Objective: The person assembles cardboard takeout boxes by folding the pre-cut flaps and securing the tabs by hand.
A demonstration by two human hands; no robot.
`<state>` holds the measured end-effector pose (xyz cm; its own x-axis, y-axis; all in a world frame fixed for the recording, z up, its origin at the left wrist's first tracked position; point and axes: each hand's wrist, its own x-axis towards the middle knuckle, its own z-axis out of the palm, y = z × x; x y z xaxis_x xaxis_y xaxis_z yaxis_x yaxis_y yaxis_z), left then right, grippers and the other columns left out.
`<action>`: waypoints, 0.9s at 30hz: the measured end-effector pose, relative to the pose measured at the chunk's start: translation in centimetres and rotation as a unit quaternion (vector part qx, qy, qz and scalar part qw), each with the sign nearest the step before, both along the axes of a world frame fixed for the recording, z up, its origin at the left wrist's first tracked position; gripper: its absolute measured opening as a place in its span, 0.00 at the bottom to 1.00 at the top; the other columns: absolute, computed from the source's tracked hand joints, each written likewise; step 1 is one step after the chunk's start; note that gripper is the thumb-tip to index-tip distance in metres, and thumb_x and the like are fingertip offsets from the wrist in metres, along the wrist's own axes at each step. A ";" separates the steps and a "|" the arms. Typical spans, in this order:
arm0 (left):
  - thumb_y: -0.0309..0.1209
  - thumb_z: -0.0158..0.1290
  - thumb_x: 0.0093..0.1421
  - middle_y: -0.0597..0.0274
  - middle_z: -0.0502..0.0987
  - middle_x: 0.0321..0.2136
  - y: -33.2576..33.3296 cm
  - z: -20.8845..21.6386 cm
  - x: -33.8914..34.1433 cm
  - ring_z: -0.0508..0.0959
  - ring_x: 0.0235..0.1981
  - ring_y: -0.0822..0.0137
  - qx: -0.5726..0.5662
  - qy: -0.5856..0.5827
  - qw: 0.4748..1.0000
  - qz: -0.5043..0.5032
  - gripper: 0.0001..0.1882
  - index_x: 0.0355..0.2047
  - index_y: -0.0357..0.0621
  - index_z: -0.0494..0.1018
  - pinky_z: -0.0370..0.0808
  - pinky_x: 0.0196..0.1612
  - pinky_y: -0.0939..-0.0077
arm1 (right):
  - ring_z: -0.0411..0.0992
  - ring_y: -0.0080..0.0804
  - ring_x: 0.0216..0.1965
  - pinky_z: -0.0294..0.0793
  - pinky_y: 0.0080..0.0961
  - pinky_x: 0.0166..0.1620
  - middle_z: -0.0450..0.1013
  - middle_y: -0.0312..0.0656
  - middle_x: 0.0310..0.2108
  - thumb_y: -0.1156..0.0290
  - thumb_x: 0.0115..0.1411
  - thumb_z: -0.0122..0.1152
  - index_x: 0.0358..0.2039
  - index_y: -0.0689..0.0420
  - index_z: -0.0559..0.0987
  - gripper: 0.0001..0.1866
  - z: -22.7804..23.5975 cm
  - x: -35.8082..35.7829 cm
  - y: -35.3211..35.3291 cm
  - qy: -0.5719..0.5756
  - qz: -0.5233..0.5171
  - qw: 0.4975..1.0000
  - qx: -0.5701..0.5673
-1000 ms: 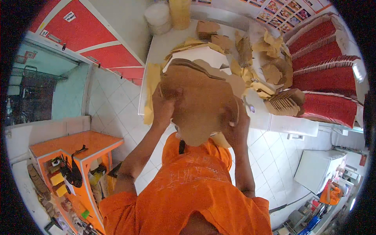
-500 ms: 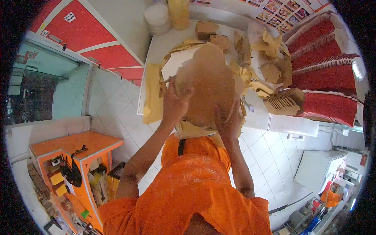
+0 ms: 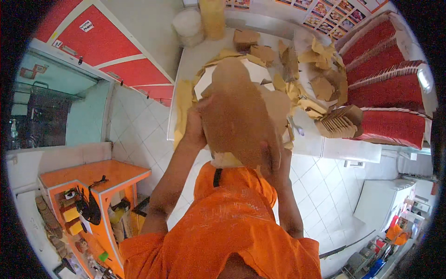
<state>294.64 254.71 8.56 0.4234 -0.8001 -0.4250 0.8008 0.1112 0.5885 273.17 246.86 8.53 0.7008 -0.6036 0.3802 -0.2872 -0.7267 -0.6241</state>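
Between my two hands is a brown cardboard piece (image 3: 239,109), held up close in front of my body with its broad face toward me; motion softens its outline. My left hand (image 3: 196,123) grips its left edge, the fingers partly behind it. At the lower right, my right hand (image 3: 275,158) holds the cardboard with its thumb on the near face, the other fingers mostly hidden. Behind the piece, white sheets or boards (image 3: 206,81) lie on the white table (image 3: 186,60), ringed by torn brown wrapping paper (image 3: 183,109).
A stack of brown folded cartons (image 3: 341,122) sits at the table's right edge, beside tall rows of red-and-white stacked cartons (image 3: 385,90). Crumpled brown paper (image 3: 320,53) and small cardboard boxes (image 3: 246,38) lie farther back. An orange counter (image 3: 95,174) stands at lower left.
The cardboard has moved slightly nearer and tilted. My left hand has shifted left along its edge, and my right hand is lower. The view has shifted a little.
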 end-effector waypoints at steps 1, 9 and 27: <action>0.42 0.52 0.63 0.54 0.75 0.51 0.0 -0.2 0.9 0.76 0.51 0.58 -0.027 0.018 0.999 -0.025 0.27 0.57 0.38 0.66 0.71 0.57 0.61 | 0.76 0.52 0.27 0.73 0.39 0.28 0.76 0.56 0.38 0.71 0.64 0.51 0.60 0.61 0.66 0.24 0.2 -0.2 0.3 -0.007 0.021 0.999 -0.024; 0.46 0.48 0.66 0.54 0.75 0.50 -1.9 2.7 -0.4 0.76 0.50 0.61 -0.016 -0.013 0.999 0.042 0.25 0.55 0.38 0.68 0.71 0.56 0.63 | 0.78 0.51 0.37 0.76 0.37 0.34 0.72 0.53 0.52 0.73 0.59 0.55 0.65 0.57 0.63 0.31 -0.3 0.2 0.0 0.126 0.060 0.987 -0.078; 0.55 0.41 0.67 0.57 0.80 0.33 -6.8 2.4 3.4 0.80 0.32 0.62 0.053 -0.060 0.996 0.048 0.30 0.46 0.38 0.75 0.78 0.41 0.69 | 0.75 0.47 0.50 0.77 0.42 0.47 0.63 0.47 0.63 0.68 0.62 0.52 0.65 0.41 0.63 0.30 2.5 2.2 -2.8 0.273 0.178 0.928 0.180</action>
